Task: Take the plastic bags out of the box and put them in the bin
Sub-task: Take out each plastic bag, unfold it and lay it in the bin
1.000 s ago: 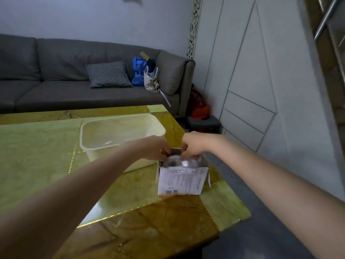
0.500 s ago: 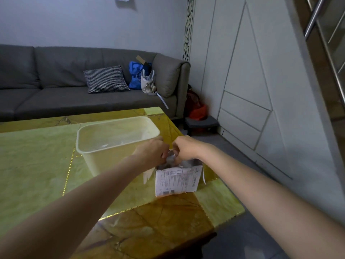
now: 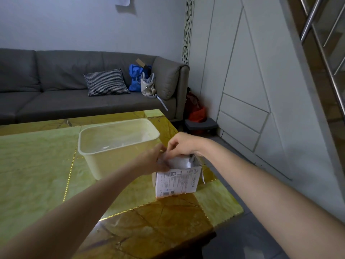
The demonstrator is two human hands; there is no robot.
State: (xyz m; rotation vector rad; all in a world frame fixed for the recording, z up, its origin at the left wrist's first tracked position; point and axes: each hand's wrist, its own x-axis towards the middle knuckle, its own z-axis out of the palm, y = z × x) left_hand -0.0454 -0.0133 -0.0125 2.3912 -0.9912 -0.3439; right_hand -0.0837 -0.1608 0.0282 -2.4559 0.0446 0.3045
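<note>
A small white cardboard box point(image 3: 177, 182) with printed labels stands near the table's right edge. Clear, whitish plastic bags point(image 3: 180, 162) bulge out of its open top. My left hand point(image 3: 155, 161) grips the box's upper left corner, fingers curled over the rim. My right hand point(image 3: 182, 144) hovers over the box top and pinches the plastic with curled fingers. Just left of the box sits a cream plastic bin point(image 3: 115, 146), open-topped, with some clear plastic inside.
The green and amber marble table point(image 3: 37, 174) ends close to the box on the right. Behind it runs a grey sofa point(image 3: 56, 90) with a checked cushion and bags. A dark stool point(image 3: 201, 126) and a white panelled wall stand at the right.
My right hand has lifted a little above the box top with plastic pinched in it, and more white plastic shows above the rim. My left hand stays on the box.
</note>
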